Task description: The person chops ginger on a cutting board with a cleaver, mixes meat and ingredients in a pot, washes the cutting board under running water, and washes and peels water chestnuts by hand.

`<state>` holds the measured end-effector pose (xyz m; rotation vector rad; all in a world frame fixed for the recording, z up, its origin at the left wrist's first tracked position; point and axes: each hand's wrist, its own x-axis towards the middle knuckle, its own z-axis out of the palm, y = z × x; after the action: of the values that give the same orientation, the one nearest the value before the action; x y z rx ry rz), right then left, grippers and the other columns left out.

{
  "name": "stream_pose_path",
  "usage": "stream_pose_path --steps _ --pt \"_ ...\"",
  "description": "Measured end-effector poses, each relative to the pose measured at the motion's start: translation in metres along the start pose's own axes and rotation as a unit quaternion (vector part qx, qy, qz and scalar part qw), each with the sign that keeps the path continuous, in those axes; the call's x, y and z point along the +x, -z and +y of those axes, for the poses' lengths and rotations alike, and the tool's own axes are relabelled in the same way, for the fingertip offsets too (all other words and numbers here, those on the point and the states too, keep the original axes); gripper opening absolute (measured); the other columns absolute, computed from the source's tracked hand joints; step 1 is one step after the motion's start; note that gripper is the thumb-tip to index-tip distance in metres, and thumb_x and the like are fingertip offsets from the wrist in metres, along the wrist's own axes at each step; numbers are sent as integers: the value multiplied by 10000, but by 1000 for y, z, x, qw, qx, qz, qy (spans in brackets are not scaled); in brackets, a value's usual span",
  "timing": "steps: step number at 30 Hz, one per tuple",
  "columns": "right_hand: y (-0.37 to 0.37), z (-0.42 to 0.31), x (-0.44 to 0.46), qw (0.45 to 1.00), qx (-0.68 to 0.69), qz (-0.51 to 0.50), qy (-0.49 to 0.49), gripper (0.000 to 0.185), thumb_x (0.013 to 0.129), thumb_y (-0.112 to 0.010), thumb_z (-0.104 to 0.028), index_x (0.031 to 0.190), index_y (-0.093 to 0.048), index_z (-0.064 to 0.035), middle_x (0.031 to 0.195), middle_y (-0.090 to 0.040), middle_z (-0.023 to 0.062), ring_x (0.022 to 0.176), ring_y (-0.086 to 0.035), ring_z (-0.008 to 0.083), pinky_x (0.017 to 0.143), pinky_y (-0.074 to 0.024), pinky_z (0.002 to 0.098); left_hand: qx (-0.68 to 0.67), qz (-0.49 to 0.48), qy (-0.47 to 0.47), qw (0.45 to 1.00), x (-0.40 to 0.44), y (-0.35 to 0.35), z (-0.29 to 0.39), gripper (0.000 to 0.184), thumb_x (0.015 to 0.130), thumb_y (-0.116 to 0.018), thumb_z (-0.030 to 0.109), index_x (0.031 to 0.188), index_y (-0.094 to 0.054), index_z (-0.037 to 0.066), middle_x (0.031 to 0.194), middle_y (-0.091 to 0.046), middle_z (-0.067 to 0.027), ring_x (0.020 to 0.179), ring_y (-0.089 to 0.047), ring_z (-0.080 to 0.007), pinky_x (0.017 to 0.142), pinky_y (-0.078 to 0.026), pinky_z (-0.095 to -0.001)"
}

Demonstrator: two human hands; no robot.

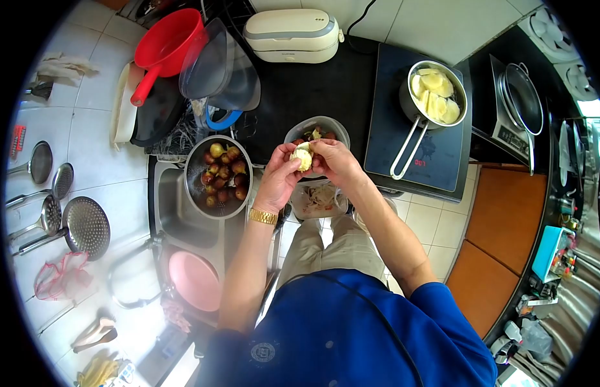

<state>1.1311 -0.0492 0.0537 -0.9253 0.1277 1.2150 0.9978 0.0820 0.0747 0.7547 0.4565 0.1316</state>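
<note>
Above the counter edge, my left hand (277,180) has its fingers closed around a round, pale yellow peeled fruit (302,158), possibly a fig. A gold watch is on that wrist. My right hand (339,162) meets it from the other side, thumb and fingers pinched on the top of the same fruit, at a pale flap of peel. Just beyond both hands is a bowl (339,129) with dark reddish pieces, partly hidden. Below them a clear container (329,205) holds scraps of peel. To the left, a metal bowl (195,164) holds several brown-purple and greenish round fruits.
A saucepan (410,106) of yellow slices in liquid stands on the induction hob (387,77), its handle pointing toward me. The sink (171,200) holds a pink basin (195,280). A white appliance (293,39), red pan (168,42) and clear jug (222,74) stand at the back.
</note>
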Motion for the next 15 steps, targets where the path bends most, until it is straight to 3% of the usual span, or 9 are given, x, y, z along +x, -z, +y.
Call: stream_pose_path --steps 2,6,9,11,15 --pt "1 -2 1 1000 21 -19 -12 178 1037 -611 -163 1014 -694 -7 783 -664 18 614 -595 80 531 -469 233 -9 -34 3 999 1 3 2 300 1005 -645 64 1278 -534 114 1397 -579 -62 1253 -596 -219 1060 -533 -447" --pt "-7 -11 -5 1000 16 7 7 179 1041 -606 -169 1012 -687 -13 775 -664 18 624 -602 80 548 -481 234 -9 -51 -8 999 1 1 4 304 1010 -654 79 1292 -545 106 1406 -585 -68 1273 -598 -227 1078 -530 -457" --pt "-13 -22 -13 997 -36 30 53 172 1034 -600 -175 988 -672 -25 794 -666 27 658 -622 90 613 -521 238 -11 -32 -3 999 2 -6 9 303 1036 -642 132 1318 -542 85 1321 -628 -92 1231 -629 -229 1051 -547 -441" --pt "-17 -24 -16 983 -145 23 114 162 1033 -606 -176 996 -652 -25 819 -677 30 682 -631 93 654 -532 246 -47 -6 48 998 0 -11 15 271 1057 -614 140 1314 -565 70 1283 -655 -93 1198 -651 -219 1034 -560 -424" --pt "-27 -26 -23 976 -183 3 118 156 1032 -610 -178 1019 -638 -25 834 -682 33 704 -641 93 683 -538 252 2 43 79 996 8 -6 9 263 1054 -621 155 1294 -584 54 1255 -678 -108 1171 -666 -228 1031 -562 -418"
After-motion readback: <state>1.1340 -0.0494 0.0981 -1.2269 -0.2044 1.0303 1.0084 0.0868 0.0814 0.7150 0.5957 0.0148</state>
